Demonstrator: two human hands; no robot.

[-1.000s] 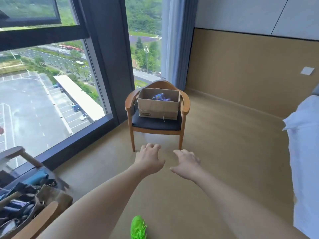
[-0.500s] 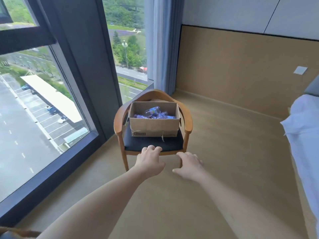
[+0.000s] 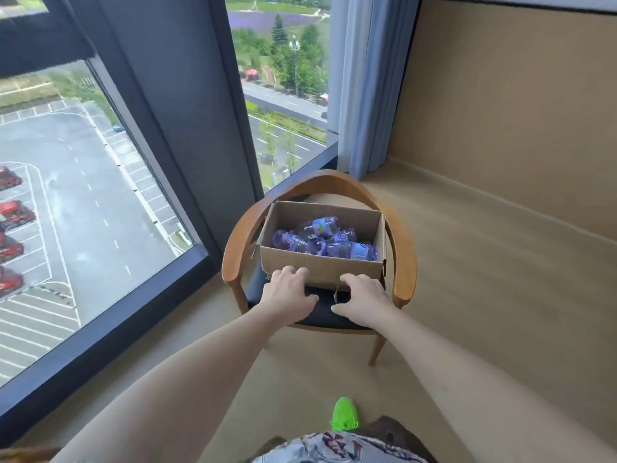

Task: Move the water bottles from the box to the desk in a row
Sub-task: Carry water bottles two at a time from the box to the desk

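Note:
An open cardboard box (image 3: 347, 267) stands on the dark seat of a wooden armchair (image 3: 405, 262). Inside it lie several clear water bottles (image 3: 322, 240) with purple-blue labels, piled on their sides. My left hand (image 3: 288, 294) and my right hand (image 3: 364, 300) are stretched out side by side in front of the box's near wall, fingers loosely curled, holding nothing. Whether the fingertips touch the cardboard is unclear. No desk is in view.
A floor-to-ceiling window (image 3: 100, 212) with a dark frame runs along the left. A blue-grey curtain (image 3: 364, 95) hangs behind the chair. A tan panelled wall (image 3: 517, 111) closes the right side. My green shoe (image 3: 344, 414) is on the beige floor.
I have moved closer to the chair. The box has grown larger in view, and both hands have gone from mid-air over the floor up to its near wall.

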